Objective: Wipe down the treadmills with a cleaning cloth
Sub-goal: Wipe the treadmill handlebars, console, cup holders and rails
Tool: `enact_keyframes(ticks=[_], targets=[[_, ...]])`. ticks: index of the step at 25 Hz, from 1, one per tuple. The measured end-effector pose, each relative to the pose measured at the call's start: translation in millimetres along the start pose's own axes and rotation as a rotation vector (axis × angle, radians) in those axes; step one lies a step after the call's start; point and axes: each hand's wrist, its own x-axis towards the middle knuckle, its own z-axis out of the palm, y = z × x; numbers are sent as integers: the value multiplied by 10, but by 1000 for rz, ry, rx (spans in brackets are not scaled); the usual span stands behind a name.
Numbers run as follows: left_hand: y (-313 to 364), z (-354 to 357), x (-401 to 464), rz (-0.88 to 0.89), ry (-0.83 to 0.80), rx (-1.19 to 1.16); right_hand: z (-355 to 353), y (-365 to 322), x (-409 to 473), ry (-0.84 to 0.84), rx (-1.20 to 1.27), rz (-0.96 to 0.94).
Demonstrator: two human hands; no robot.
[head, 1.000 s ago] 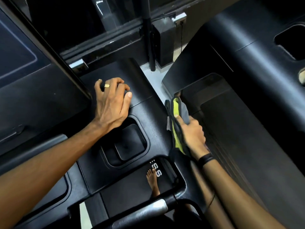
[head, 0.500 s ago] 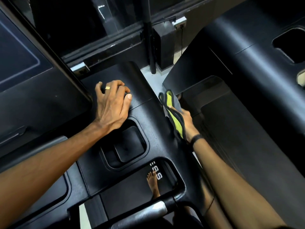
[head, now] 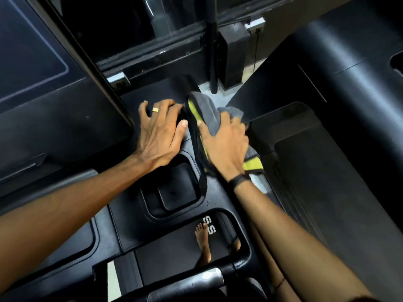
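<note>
A grey and yellow-green cleaning cloth (head: 209,110) with a dark edge lies on the right edge of the black treadmill console (head: 130,219). My right hand (head: 224,144) lies flat on the cloth and presses it onto the console, fingers spread forward. One corner of the cloth hangs out under my wrist on the right. My left hand (head: 161,131), wearing a gold ring, rests flat on the console just left of the cloth, fingers relaxed and holding nothing.
A recessed cup holder (head: 174,190) sits in the console below my left hand. A chrome and black handlebar (head: 187,284) crosses the bottom. The dark screen (head: 28,62) fills the upper left. A neighbouring treadmill (head: 327,149) stands close on the right. My bare foot (head: 204,240) stands on the belt.
My right hand has slid the cloth forward and up onto the console top, from the side edge to right beside my left hand. The left hand has stayed put.
</note>
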Motion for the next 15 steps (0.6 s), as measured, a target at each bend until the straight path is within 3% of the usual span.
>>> enact_keyframes(ticks=[2, 4, 6, 7, 10, 12, 15], targets=[[4, -10, 18, -13, -13, -5, 79, 43, 432, -119, 185, 109], [17, -15, 4, -11, -6, -21, 110, 244, 612, -233, 533, 252], [13, -21, -7, -10, 0, -34, 71, 498, 465, -278, 829, 395], [8, -19, -7, -7, 0, -39, 17, 627, 302, -286, 848, 447], [8, 8, -4, 5, 0, -48, -125, 902, -229, -250, 435, 426], [13, 18, 6, 11, 8, -64, -166, 831, -466, -97, 113, 258], [15, 14, 3, -14, 68, -90, -109, 320, -358, 24, -49, -6]])
